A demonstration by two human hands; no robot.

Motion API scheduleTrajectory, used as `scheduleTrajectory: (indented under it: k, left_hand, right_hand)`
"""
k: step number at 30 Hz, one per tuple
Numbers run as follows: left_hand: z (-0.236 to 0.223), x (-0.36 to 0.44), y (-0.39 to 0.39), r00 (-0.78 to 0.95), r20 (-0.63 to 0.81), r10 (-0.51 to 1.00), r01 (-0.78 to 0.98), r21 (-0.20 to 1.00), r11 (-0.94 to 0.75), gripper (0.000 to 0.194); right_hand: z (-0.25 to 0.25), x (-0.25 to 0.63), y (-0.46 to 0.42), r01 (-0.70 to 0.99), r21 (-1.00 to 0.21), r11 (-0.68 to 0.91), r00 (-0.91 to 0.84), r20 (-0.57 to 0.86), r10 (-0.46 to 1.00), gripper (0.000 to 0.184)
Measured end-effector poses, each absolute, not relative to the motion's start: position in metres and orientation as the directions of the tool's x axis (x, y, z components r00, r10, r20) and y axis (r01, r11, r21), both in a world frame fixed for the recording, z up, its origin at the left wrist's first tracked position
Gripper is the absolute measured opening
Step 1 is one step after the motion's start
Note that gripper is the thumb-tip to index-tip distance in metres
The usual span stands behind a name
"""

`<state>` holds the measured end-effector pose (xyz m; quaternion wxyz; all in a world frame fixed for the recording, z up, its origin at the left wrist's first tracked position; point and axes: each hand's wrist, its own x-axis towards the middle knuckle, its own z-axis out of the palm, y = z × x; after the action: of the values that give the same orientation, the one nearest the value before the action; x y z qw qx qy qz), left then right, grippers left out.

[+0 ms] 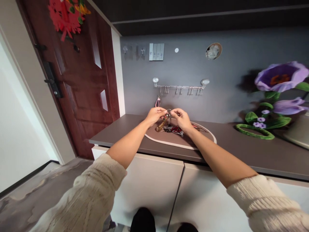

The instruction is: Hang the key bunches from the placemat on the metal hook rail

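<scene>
My left hand and my right hand meet above an oval brown mat with a pale rim. Between them is a thin metal key ring, pinched in the fingertips of both hands. From it hang a brown tag with "LOVE" lettering and what look like metal keys. Below lies a tangle of red, black and silver keychains, partly hidden by my right hand. On the wall behind, a clear hook rail carries a pink loop at its left end.
The mat lies on a dark countertop above white cabinet doors. Purple artificial flowers stand at the right, beside a green ring. At the left is a dark red door; a dark shelf overhangs the counter.
</scene>
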<state>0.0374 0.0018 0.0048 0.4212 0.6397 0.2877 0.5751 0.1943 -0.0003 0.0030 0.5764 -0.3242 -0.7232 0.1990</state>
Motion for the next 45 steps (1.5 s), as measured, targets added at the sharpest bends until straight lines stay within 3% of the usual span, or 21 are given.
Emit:
scheduleTrajectory:
  k: [6,14,19,25,31,35,45]
  left_hand:
    - [0.006,0.036,0.005,0.117,0.522,0.845,-0.085,0.853,-0.515,0.027]
    - [0.006,0.033,0.009,-0.152,0.527,0.836,0.028,0.848,-0.529,0.022]
    - [0.002,0.032,0.014,-0.217,0.554,0.804,0.156,0.832,-0.532,0.023]
    - [0.001,0.029,0.018,-0.303,0.554,0.776,0.304,0.828,-0.472,0.026]
    - [0.002,0.027,0.017,-0.413,0.542,0.732,0.331,0.838,-0.434,0.029]
    - [0.004,0.028,0.015,-0.445,0.549,0.707,0.346,0.834,-0.43,0.03]
    - [0.005,0.029,0.011,-0.442,0.58,0.685,0.391,0.811,-0.435,0.03]
  right_hand:
    - [0.006,0.196,0.001,0.174,-0.675,0.717,-0.135,0.705,0.696,0.023]
    - [0.011,0.195,-0.001,0.091,-0.734,0.673,-0.129,0.662,0.738,0.026]
    - [0.021,0.188,-0.003,0.046,-0.788,0.613,-0.083,0.609,0.789,0.026]
    - [0.035,0.176,0.005,-0.099,-0.819,0.566,-0.03,0.571,0.82,0.024]
    - [0.054,0.161,0.019,-0.185,-0.846,0.501,0.05,0.501,0.864,0.012]
    - [0.065,0.15,0.026,-0.205,-0.861,0.466,0.061,0.464,0.884,0.004]
    - [0.078,0.13,0.048,-0.186,-0.884,0.428,0.083,0.42,0.904,0.018]
